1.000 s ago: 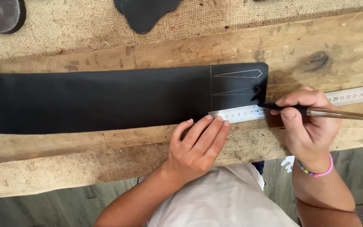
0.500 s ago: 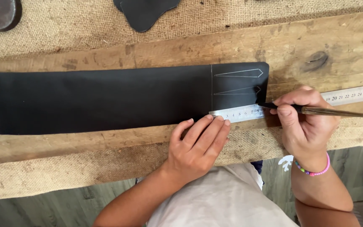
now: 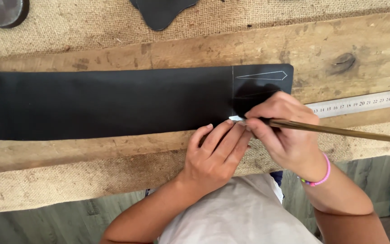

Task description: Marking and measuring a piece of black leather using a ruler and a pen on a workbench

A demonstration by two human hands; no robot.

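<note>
The left hand (image 3: 213, 156) is pressing flat-fingered on the metal ruler (image 3: 362, 103) over the black leather strip (image 3: 104, 103), which looks thin, limp and apt to slide. The right hand (image 3: 285, 131) is pinching a slim brass-coloured marking tool (image 3: 339, 131) near its tip.

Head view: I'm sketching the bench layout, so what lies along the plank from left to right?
Black leather strip → left hand → right hand holding a thin brown tool → metal ruler.
</note>
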